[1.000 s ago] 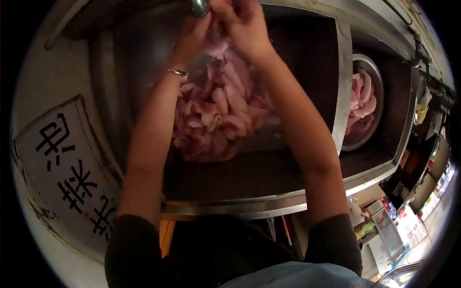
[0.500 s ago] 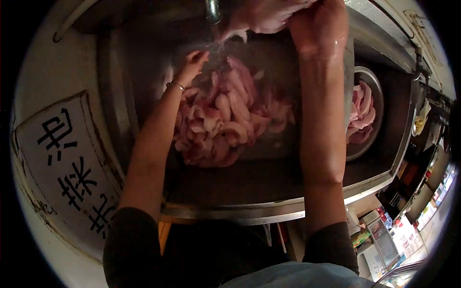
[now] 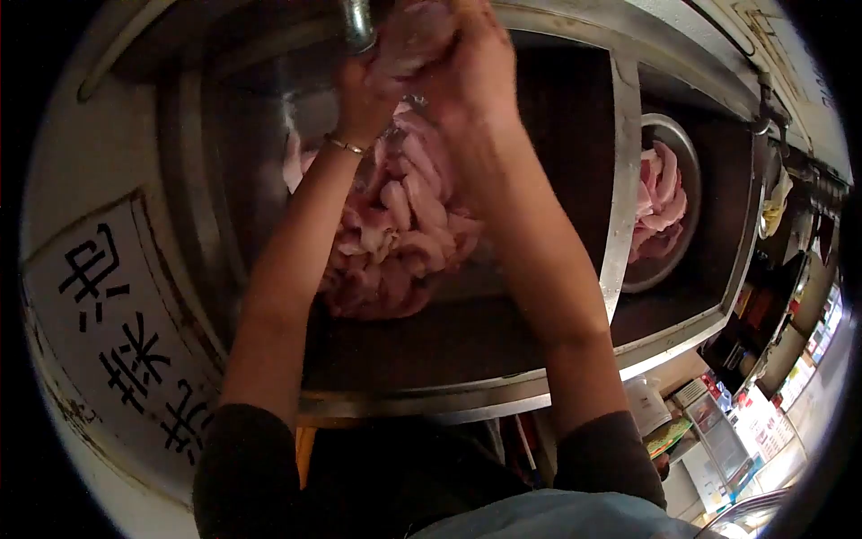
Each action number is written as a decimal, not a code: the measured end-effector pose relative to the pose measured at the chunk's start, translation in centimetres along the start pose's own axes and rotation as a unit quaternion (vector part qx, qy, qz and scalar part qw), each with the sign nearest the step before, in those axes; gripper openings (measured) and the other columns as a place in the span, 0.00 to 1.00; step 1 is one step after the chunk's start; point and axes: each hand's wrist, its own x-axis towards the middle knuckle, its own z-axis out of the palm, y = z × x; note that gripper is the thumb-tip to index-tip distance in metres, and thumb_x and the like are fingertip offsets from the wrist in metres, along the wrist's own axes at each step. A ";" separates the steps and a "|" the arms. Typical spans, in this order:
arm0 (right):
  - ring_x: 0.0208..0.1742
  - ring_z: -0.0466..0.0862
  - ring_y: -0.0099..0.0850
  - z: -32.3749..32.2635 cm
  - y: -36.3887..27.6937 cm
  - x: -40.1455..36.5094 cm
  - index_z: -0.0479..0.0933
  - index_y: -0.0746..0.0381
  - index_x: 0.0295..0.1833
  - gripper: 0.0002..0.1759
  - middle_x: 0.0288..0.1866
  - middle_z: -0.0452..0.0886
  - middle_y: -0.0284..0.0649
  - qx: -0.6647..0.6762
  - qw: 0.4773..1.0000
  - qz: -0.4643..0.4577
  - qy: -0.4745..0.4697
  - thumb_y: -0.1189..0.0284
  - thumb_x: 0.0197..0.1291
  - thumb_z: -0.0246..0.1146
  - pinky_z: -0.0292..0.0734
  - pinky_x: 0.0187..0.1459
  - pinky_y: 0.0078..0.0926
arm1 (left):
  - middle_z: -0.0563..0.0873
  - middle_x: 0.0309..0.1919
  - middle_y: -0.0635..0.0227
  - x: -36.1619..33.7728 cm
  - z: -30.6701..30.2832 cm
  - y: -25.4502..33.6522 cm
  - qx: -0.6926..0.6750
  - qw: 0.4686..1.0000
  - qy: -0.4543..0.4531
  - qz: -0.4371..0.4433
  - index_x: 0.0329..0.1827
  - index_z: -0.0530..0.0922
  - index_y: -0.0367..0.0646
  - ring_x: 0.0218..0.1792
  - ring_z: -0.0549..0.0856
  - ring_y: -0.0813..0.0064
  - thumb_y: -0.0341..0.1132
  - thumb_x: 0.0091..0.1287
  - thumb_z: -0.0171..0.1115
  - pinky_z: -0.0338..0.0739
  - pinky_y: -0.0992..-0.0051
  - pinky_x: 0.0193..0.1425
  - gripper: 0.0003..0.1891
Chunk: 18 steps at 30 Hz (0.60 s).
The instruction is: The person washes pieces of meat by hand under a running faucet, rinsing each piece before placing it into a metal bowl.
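Close to the tap, both my hands are around one pale pink piece of raw meat (image 3: 415, 40). My left hand (image 3: 364, 99), below a thin bracelet on the wrist, grips it from the left side. From the right, my right hand (image 3: 480, 67) is closed against the same piece; its fingers are partly out of sight and blurred. Beneath them a heap of raw meat pieces (image 3: 395, 242) lies on the bottom of the metal sink (image 3: 431, 400). My forearms cover some of the heap's edges.
The metal tap (image 3: 357, 25) hangs just left of the held meat. Past a steel divider (image 3: 622, 180), a round metal bowl (image 3: 693, 171) with more meat sits in the right basin. A white sign (image 3: 117, 314) with black characters is on the left.
My right hand has come left and down with the meat piece, toward the tap. My left hand has risen from above the heap to grip that piece. The view has shifted slightly.
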 end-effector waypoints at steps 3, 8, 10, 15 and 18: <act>0.33 0.75 0.26 -0.8 -1.4 -0.4 0.71 0.62 0.41 0.17 0.32 0.74 0.35 0.025 0.998 0.023 -0.047 0.59 0.63 0.49 0.70 0.34 0.24 | 0.80 0.40 0.65 0.4 -1.6 -0.5 0.278 0.950 -0.040 0.140 0.46 0.71 0.35 0.41 0.79 0.74 0.25 0.47 0.60 0.73 0.76 0.42 0.20; 0.37 0.75 0.28 0.4 -3.2 -1.0 0.70 0.63 0.43 0.17 0.35 0.74 0.37 0.029 0.998 -0.047 -0.041 0.60 0.65 0.45 0.71 0.39 0.27 | 0.81 0.32 0.72 0.7 -0.6 -0.7 0.233 0.965 0.008 0.123 0.41 0.75 0.36 0.34 0.78 0.82 0.24 0.41 0.62 0.74 0.77 0.40 0.20; 0.39 0.75 0.31 -0.1 -3.6 -1.2 0.70 0.63 0.44 0.18 0.38 0.74 0.39 0.086 0.987 -0.022 -0.131 0.59 0.65 0.44 0.72 0.40 0.29 | 0.81 0.30 0.72 0.7 -0.5 -0.6 0.228 0.967 0.000 0.113 0.41 0.75 0.37 0.33 0.78 0.81 0.25 0.42 0.61 0.74 0.77 0.40 0.18; 0.42 0.75 0.33 0.2 -5.6 -2.0 0.70 0.63 0.44 0.19 0.39 0.74 0.39 0.116 0.993 -0.022 0.002 0.58 0.64 0.45 0.71 0.45 0.33 | 0.80 0.28 0.69 0.3 -3.4 -2.4 0.337 0.922 -0.079 0.170 0.37 0.75 0.40 0.30 0.78 0.80 0.26 0.49 0.56 0.74 0.76 0.35 0.11; 0.45 0.74 0.32 0.2 -6.3 -2.3 0.70 0.64 0.45 0.20 0.43 0.75 0.41 0.030 0.993 -0.111 -0.024 0.58 0.64 0.45 0.70 0.48 0.34 | 0.79 0.25 0.68 -0.3 -4.4 -3.6 0.369 0.914 -0.018 0.169 0.35 0.76 0.42 0.27 0.78 0.77 0.26 0.53 0.53 0.73 0.74 0.30 0.07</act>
